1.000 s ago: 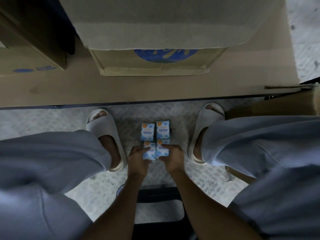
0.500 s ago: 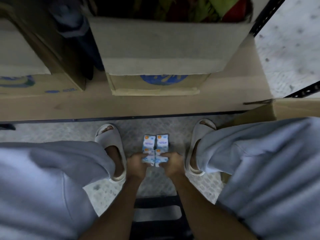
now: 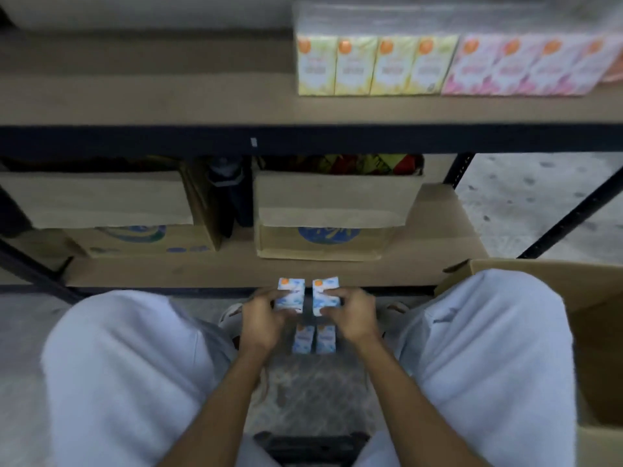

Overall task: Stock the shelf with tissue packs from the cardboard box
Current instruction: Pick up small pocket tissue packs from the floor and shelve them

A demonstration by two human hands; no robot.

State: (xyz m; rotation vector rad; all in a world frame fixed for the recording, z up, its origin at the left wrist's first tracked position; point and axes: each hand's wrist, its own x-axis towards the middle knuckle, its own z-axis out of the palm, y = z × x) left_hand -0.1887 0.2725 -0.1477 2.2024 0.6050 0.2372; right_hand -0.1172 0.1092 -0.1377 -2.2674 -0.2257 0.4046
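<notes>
Left hand (image 3: 261, 318) curled round 1 small blue-and-white tissue pack (image 3: 290, 296), right hand (image 3: 350, 315) gripping a 2nd blue-and-white pack (image 3: 325, 294), both lengthwise toward the brown wooden shelf board (image 3: 438, 237), orange-dot ends nearest it

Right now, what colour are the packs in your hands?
Held tissue packs: blue and white, orange dot; head view.

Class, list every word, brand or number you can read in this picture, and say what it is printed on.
No text is readable.
blue packs: print too blurred.
yellow packs: too blurred.
pink packs: too blurred.
cardboard boxes: blue logos, lettering blurred.
shelf-edge tag: too small.
</notes>
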